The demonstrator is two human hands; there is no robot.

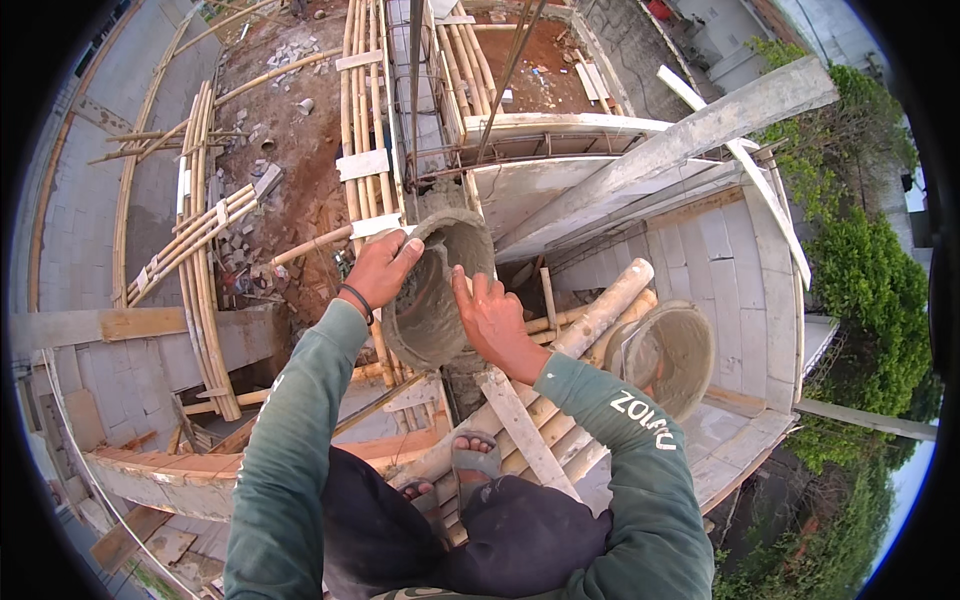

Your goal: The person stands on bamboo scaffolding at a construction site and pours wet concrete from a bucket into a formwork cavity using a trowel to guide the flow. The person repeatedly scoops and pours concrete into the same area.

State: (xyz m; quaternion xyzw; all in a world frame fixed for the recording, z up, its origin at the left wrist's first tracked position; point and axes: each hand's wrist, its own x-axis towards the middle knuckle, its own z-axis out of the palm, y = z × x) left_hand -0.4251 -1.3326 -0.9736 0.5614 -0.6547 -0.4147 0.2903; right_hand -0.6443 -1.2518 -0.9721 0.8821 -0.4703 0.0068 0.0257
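Observation:
My left hand (pixel 381 270) grips the rim of a mortar-caked bucket (pixel 424 322), with the thumb over the edge. The bucket is tilted, and grey wet mortar coats its inside. My right hand (pixel 495 315) lies at the right side of this bucket, index finger extended against it and the other fingers curled; whether it grips the rim is not clear. Just beyond the bucket, wet concrete (pixel 444 196) lies in a narrow formwork channel with steel reinforcing bars (pixel 414 97). A second mortar-coated bucket (pixel 679 360) stands to the right of my right forearm.
My sandalled feet (pixel 476 457) rest on bamboo poles (pixel 551 427) crossed by a wooden plank (pixel 529 435). Bundled bamboo (pixel 360 105) runs along the channel. A concrete-grey beam (pixel 675 142) slants at upper right. Rubble-strewn soil (pixel 300 150) lies far below, between block walls (pixel 731 277).

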